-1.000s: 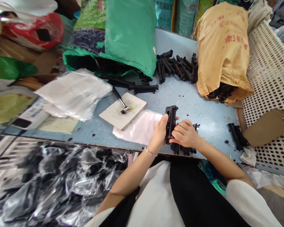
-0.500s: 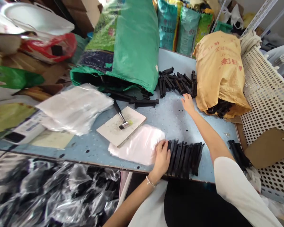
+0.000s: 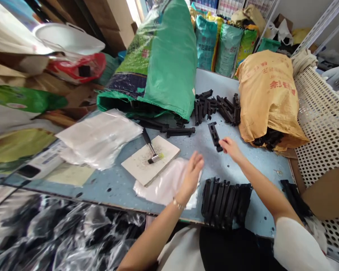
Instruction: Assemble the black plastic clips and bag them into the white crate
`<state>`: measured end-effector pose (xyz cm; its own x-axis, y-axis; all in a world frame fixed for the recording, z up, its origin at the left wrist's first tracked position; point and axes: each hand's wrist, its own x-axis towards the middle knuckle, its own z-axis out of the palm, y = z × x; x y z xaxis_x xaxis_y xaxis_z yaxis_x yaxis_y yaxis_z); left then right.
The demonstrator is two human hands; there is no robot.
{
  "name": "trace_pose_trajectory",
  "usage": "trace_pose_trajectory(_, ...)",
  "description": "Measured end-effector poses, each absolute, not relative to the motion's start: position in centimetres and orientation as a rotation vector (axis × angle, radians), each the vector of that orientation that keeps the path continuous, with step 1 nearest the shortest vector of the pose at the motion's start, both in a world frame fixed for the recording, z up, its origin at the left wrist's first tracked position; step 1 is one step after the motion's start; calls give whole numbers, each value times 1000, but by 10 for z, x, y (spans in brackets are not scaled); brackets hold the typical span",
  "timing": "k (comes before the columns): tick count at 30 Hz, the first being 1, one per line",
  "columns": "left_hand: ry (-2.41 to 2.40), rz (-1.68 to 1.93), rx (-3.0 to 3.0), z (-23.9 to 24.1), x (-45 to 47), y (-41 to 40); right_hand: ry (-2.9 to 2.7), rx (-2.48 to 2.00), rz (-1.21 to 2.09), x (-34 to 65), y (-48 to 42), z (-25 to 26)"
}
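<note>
My right hand (image 3: 229,148) pinches one end of a slim black plastic part (image 3: 214,136) over the middle of the table. My left hand (image 3: 194,168) hangs above a stack of clear plastic bags (image 3: 158,189) with its fingers stretched out, slightly blurred, holding nothing. Right of the bags, a row of black plastic parts (image 3: 224,203) lies side by side along the table's front edge. A loose heap of similar parts (image 3: 205,107) lies at the back, between a green sack and a yellow sack.
The green sack (image 3: 172,64) and yellow sack (image 3: 268,90) lie with mouths toward me. A hammer (image 3: 148,144) rests on a pale board (image 3: 142,169). More plastic bags (image 3: 101,135) lie left. A perforated white panel (image 3: 318,116) borders the right side.
My right hand has come back toward me from the heap with one black part. My left hand has lifted off the row's left end and moved forward. The view has shifted slightly.
</note>
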<state>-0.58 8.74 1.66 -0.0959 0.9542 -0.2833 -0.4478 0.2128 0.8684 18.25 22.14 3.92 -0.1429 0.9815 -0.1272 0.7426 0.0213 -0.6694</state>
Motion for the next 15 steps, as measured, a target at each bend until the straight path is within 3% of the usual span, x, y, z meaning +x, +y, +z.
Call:
trace_pose_trajectory(3, 875, 1265, 342, 39, 9, 103, -2151, -1273, 927, 188, 133, 47)
trace_pose_trajectory(7, 783, 1161, 296, 61, 26, 79, -2486, -727, 349, 186, 68, 62)
trace_pose_trajectory(9, 796, 1206, 306, 65, 27, 64, -2497, -680, 219, 184, 59, 66)
trace_pose_trajectory(15, 901, 1261, 600, 67, 13, 37, -2368, -979, 448, 185, 74, 83)
